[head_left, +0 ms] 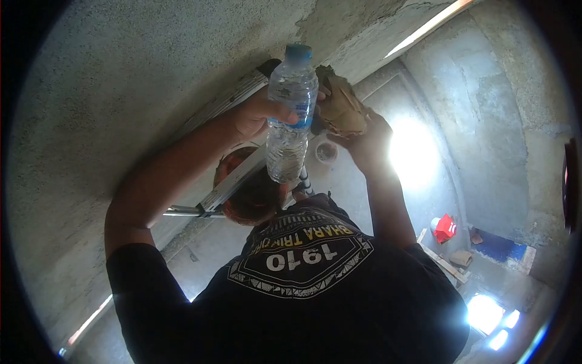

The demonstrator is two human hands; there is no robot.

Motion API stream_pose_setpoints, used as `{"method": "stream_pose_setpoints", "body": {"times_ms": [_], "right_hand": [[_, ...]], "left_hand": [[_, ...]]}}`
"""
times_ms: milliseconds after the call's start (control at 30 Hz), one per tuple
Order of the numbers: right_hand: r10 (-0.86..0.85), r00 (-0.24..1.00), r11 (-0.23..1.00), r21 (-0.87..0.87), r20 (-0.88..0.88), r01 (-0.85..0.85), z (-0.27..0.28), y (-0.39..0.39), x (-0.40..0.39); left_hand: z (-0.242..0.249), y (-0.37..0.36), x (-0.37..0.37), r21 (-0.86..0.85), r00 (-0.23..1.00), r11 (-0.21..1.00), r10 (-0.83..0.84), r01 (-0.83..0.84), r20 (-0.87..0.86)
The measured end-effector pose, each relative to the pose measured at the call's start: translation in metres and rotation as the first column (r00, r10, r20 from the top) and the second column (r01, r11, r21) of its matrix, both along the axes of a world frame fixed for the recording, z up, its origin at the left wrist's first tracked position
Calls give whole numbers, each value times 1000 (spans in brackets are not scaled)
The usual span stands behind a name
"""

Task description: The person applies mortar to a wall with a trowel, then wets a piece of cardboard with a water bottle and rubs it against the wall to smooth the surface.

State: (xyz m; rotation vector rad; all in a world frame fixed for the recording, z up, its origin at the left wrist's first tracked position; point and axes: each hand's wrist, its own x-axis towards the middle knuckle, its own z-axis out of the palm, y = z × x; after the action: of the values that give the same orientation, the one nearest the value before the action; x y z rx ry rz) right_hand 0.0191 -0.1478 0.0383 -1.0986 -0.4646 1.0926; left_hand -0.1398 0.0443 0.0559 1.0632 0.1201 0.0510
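Observation:
My left hand [257, 115] is wrapped around a clear plastic water bottle [290, 136] with a blue cap and a blue label. The bottle is nearly upright in view, cap at the top, with its lower part over an orange-rimmed round container below. Just right of it, my right hand [371, 139] grips a crumpled brown piece [342, 109] that looks like paper or cloth, with greyish dirt on its upper end. Most of the right fingers are hidden behind this piece. Both hands are raised close to the rough plastered wall [182, 54].
Below my hands are the round container [254, 203] and a pale metal bar [233, 179]. A small clear cup [326, 151] stands lower down. At right lie a red-and-white item [444, 228], wooden strips [442, 261] and a blue board [500, 247]. Bright light glares at right.

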Motion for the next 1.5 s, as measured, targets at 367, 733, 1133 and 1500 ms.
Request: {"method": "stream_pose_setpoints", "body": {"times_ms": [367, 733, 1133, 1500], "right_hand": [[-179, 984, 981, 82, -1, 179, 4, -4, -7], [-167, 465, 972, 66, 869, 227, 22, 18, -52], [-291, 545, 922, 78, 786, 380, 9, 19, -45], [-131, 616, 908, -155, 777, 389, 9, 11, -15]], "left_hand": [[-2, -4, 4, 165, 996, 984, -61, 72, -72], [-6, -4, -2, -193, 999, 981, 28, -35, -40], [-14, -2, -1, -247, 998, 967, 65, -66, -13], [-15, -3, -2, -102, 997, 995, -14, 6, -77]]}}
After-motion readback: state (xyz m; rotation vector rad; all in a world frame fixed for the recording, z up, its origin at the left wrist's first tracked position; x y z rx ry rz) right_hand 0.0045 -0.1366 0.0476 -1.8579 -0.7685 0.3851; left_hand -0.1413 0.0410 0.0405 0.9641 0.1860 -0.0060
